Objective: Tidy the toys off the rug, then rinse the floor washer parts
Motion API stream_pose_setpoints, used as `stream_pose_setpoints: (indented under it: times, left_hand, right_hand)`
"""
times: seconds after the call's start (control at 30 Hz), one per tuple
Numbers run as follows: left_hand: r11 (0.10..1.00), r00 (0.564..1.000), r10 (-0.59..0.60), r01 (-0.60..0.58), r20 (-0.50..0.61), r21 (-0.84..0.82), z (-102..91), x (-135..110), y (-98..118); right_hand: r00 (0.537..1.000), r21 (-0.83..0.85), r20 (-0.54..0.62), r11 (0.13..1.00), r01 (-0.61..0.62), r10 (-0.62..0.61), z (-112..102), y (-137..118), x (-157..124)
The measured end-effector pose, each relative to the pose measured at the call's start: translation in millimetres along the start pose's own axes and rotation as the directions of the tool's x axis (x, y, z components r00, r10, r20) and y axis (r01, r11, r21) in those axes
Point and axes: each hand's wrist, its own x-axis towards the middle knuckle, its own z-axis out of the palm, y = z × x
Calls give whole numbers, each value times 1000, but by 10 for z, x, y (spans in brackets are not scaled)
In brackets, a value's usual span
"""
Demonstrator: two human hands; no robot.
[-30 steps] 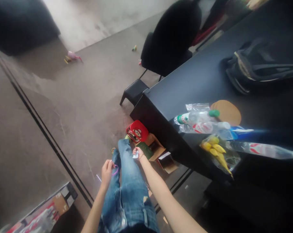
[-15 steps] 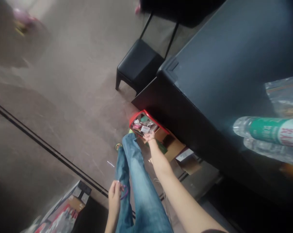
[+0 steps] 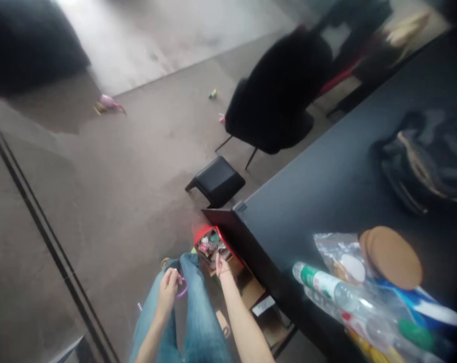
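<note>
My left hand (image 3: 169, 285) is closed around a thin purple ring (image 3: 182, 288), held above my jeans. The ring looks like a loop or band; its exact kind is unclear. My right hand (image 3: 222, 265) is at the near edge of a red bin (image 3: 203, 232), with its fingers stretched toward the mixed bits inside. I see nothing held in it, though the hand is small and soft in focus. Pink, white and green pieces (image 3: 209, 244) fill the bin, too small to name.
A dark table (image 3: 289, 201) runs along the right, bearing plastic bottles (image 3: 327, 282), round brown discs (image 3: 393, 257) and a dark bag (image 3: 433, 161). Cardboard boxes (image 3: 253, 292) stand beneath it. A black stool (image 3: 217, 179) and black chair (image 3: 277, 91) stand ahead. A pink toy (image 3: 109, 102) lies on the floor.
The view has tilted up, bringing the chair and more of the table into sight. My right hand has drawn back slightly from the bin's contents. The left still holds the purple ring.
</note>
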Motion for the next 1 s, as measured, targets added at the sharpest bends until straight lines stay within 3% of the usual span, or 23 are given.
stream_pose_setpoints:
  times: [0.1,0.17,0.23,0.3,0.33,0.4,0.5,0.6,0.77,0.9,1.0]
  left_hand:
    - [993,1000,-1,1,-5,-120,-169,114,392]
    - [972,1000,9,-11,-11,-235,-348,240,708]
    - [934,999,13,-24,-32,-357,-565,432,1093]
    - [892,998,21,-46,-61,-450,-810,685,1535]
    - [876,997,30,-63,-76,-477,-940,826,1766]
    - [869,993,63,-106,-104,-484,-1200,1115,2220]
    - [916,982,162,-186,-95,-356,-1524,1518,2804]
    - [940,966,259,-256,-15,-226,-1678,1881,3239]
    - [929,925,358,-340,125,-146,-1622,2546,3867]
    - [888,887,422,-446,186,110,-1501,3182,4510]
    - [876,893,420,-445,160,185,-1447,3647,5102]
  right_hand:
    - [997,-77,-26,994,-72,70,605,-223,-236]
    - [975,-145,123,976,-165,184,1151,-356,-391]
    - [884,-268,348,936,-227,314,1776,-487,-521]
    - [803,-390,484,907,-158,348,2423,-613,-595]
    - [800,-429,508,899,-88,320,2739,-677,-605]
    - [840,-457,502,888,55,206,3332,-819,-582]
    - [903,-427,426,893,142,60,4071,-1095,-518]
    - [929,-329,371,935,131,0,4598,-1446,-493]
    - [928,-76,372,996,47,-16,5173,-2050,-353]
    - [945,25,327,1000,2,-10,5602,-2541,60]
    - [948,30,318,999,-27,16,6003,-2982,493]
